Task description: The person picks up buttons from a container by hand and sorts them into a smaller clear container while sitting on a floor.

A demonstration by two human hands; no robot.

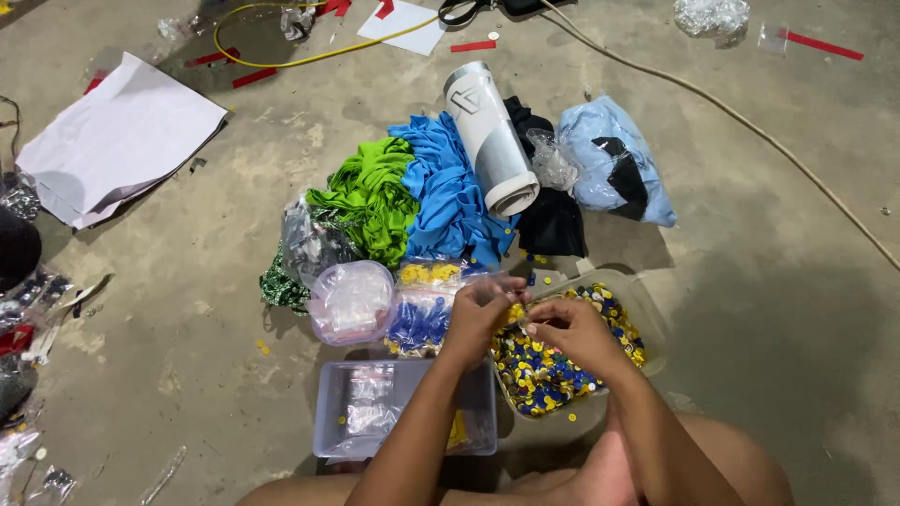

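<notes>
My left hand [480, 314] and my right hand [572, 328] meet over a clear tub [647, 314] full of small yellow and blue round pieces [544, 375]. Both hands pinch something small between their fingertips; it is too small to tell what. Left of the tub lie clear bags of yellow pieces [428, 274] and blue pieces [419, 323]. A clear rectangular box [333, 412] with small plastic bags sits under my left forearm.
Green cloth [370, 197], blue cloth [450, 192], black cloth [553, 225], a rolled grey sheet [489, 136] and a light blue bagged item [614, 159] lie beyond the tub. White paper [117, 136] is at the left; a cord [750, 126] crosses the concrete floor at right.
</notes>
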